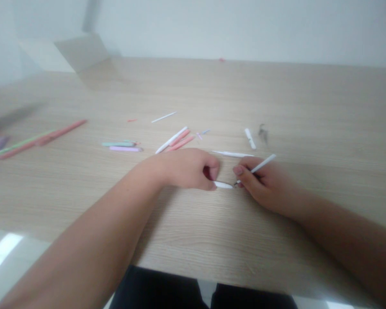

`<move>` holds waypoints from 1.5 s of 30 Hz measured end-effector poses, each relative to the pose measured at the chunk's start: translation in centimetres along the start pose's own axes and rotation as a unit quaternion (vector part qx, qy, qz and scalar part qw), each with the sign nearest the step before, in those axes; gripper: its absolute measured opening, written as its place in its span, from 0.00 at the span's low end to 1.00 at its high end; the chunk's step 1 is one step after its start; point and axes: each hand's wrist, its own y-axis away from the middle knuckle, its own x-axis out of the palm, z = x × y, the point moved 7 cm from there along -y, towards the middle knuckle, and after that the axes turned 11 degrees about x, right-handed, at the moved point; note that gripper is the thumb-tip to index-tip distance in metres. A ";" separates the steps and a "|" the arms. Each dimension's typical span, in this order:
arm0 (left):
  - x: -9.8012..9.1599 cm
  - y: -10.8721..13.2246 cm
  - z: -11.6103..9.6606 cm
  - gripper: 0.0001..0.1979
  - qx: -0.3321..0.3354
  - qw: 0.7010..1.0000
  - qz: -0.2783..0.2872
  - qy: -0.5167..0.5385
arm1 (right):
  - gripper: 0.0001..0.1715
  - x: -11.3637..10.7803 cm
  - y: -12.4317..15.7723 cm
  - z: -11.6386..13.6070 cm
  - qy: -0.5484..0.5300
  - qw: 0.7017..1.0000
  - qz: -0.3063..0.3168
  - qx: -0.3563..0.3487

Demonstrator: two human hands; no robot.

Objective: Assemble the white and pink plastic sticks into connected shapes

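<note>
The left hand curls its fingers into a pinch on a short white pen barrel, hiding one end of it, while the right hand pinches a thin white rod whose small dark tip, too blurred to make out, sits just beside the barrel. A slim white strip lies just beyond the hands; pink, white, mint and lilac pen parts lie scattered farther toward the far edge of the wooden desk, and longer sticks blur near its left edge
</note>
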 end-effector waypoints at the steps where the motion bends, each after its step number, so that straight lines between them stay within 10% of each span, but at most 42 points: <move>1: 0.0 0.0 0.0 0.11 0.000 1.000 0.000 0.000 | 0.22 0.0 0.0 0.0 -0.003 1.000 0.000 -0.005; 45: 0.0 -0.4 -1.1 0.09 0.016 0.999 -0.038 -0.032 | 0.20 0.3 0.3 0.9 -0.030 0.999 0.003 -0.043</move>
